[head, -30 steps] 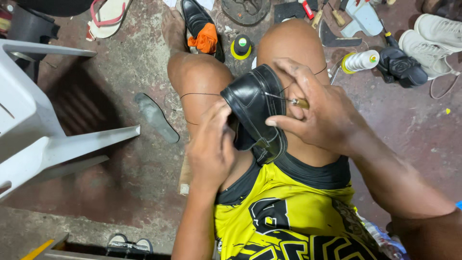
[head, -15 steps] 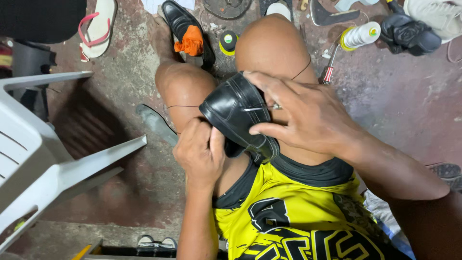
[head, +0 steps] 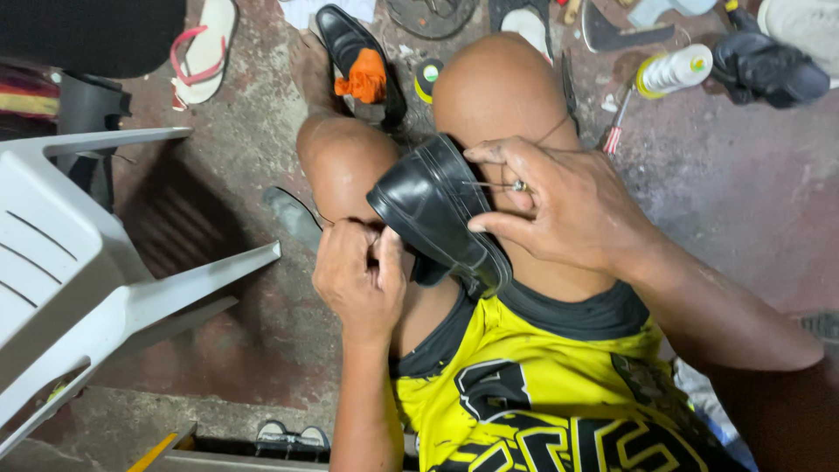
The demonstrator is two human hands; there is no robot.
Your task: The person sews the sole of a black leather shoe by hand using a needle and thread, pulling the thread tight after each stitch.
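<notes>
Pinching a thin metal needle between thumb and forefinger, right hand at the sole edge of a black leather dress shoe, remaining fingers curled around the heel side to steady it. Left hand closed into a loose fist against the shoe's upper, thumb pressed toward the opening, bracing from below; whether anything is gripped inside that fist, impossible to tell. Shoe resting tilted across the bare knees, sole rim turned up toward the needle, probably so the welt faces the working hand and the lap takes the push. Fine thread running over the right knee, taut enough to read as a line, its far end lost.

Scattered on the concrete floor beyond the knees: a second black shoe with an orange rag stuffed in it, a small round tin, a white squeeze bottle near the top right edge, a dark sneaker beside it, a loose grey insole left of the knees, a flip-flop at the top left. White plastic chair filling the left edge, cut off by the frame. Needle tip and stitch holes hidden behind the fingers; objects along the top edge cropped and hard to name.
</notes>
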